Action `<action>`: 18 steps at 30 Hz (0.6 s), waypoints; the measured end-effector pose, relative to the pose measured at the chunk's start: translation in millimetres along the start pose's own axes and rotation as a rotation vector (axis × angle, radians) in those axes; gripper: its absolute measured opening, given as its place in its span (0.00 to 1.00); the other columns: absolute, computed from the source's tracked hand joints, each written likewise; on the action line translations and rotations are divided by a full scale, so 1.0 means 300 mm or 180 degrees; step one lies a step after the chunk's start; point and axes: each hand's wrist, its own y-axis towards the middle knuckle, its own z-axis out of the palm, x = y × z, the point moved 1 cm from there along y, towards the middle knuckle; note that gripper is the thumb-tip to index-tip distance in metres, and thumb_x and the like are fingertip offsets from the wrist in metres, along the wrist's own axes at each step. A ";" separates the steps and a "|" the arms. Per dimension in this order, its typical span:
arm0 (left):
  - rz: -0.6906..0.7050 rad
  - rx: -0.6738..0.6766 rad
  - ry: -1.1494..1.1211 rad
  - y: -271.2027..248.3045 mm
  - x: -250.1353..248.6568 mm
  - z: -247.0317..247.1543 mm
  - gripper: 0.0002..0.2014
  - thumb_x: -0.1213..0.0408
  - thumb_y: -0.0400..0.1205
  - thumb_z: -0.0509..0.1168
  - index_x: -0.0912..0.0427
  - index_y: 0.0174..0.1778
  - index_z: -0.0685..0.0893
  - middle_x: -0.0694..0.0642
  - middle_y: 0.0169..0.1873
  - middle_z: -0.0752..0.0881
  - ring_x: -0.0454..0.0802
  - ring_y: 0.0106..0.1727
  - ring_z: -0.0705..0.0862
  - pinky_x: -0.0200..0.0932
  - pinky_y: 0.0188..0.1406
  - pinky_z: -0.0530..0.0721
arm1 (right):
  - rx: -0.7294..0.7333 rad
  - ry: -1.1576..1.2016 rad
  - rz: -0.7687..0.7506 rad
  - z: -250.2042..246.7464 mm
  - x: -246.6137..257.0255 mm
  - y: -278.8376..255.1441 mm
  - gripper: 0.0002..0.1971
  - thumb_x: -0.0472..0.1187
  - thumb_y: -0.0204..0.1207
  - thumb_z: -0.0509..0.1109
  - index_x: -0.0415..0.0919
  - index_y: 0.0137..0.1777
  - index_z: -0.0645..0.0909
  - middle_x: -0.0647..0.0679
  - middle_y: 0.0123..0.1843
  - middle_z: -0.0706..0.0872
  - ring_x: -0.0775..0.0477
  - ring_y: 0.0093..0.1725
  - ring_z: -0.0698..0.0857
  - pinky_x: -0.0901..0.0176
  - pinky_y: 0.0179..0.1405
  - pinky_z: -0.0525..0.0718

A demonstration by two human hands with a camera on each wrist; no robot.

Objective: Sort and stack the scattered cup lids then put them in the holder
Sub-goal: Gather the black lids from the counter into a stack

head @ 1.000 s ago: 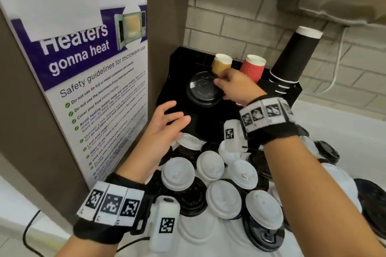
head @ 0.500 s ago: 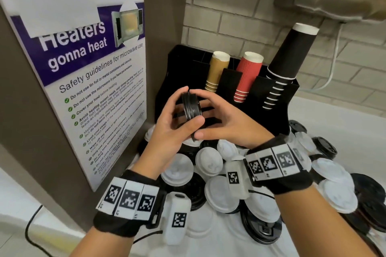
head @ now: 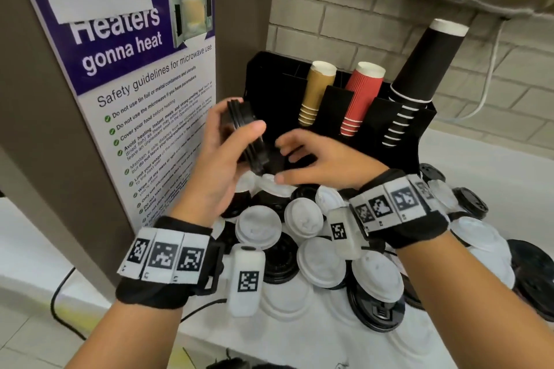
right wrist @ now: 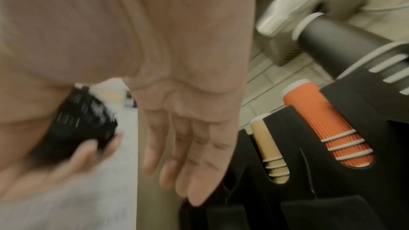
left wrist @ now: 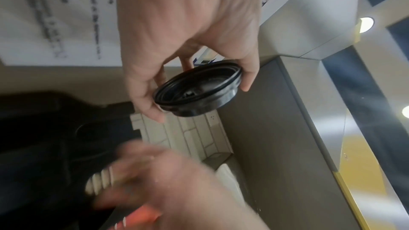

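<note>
From the loose pile of white and black lids [head: 323, 252] nearest the viewer, a matching black one should be chosen and nested squarely. At ten o'clock of the empty, spread-fingered right hand [head: 314, 159], the stack of black lids [head: 248, 135] is pinched on edge between the left hand's [head: 218, 165] thumb and fingers. Beyond, at twelve, stands the black holder [head: 419, 129].

The right hand [head: 314, 159] has let go of the black lid stack [head: 248, 138], which the left hand [head: 218, 159] now holds alone.
</note>
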 end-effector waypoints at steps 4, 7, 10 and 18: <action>0.0073 -0.0010 0.0061 0.012 -0.047 -0.009 0.17 0.59 0.72 0.70 0.44 0.56 0.77 0.41 0.41 0.85 0.43 0.45 0.85 0.45 0.43 0.83 | 0.1253 -0.1601 0.0231 0.154 -0.007 0.064 0.41 0.60 0.66 0.79 0.51 0.77 0.67 0.47 0.69 0.73 0.47 0.67 0.74 0.50 0.68 0.77; 0.0120 -0.0082 0.0058 0.008 -0.065 -0.008 0.21 0.59 0.72 0.67 0.45 0.62 0.79 0.38 0.38 0.87 0.38 0.41 0.85 0.38 0.37 0.83 | 0.1499 -0.2159 0.0310 0.254 -0.024 0.103 0.46 0.58 0.62 0.82 0.53 0.79 0.63 0.45 0.70 0.69 0.43 0.67 0.74 0.46 0.64 0.80; 0.0147 -0.0125 0.0072 -0.008 -0.076 -0.020 0.25 0.55 0.68 0.68 0.43 0.63 0.81 0.36 0.40 0.88 0.34 0.40 0.86 0.34 0.34 0.83 | 0.1465 -0.2285 0.0245 0.287 -0.037 0.116 0.41 0.54 0.63 0.82 0.51 0.76 0.67 0.47 0.63 0.71 0.43 0.61 0.77 0.50 0.54 0.82; 0.0024 -0.0175 0.0255 -0.042 -0.085 -0.035 0.26 0.49 0.65 0.69 0.40 0.62 0.83 0.36 0.45 0.88 0.32 0.45 0.86 0.34 0.39 0.82 | 0.0619 -0.2614 0.0442 0.131 -0.007 0.144 0.39 0.55 0.68 0.77 0.49 0.78 0.66 0.40 0.71 0.69 0.36 0.69 0.71 0.44 0.64 0.77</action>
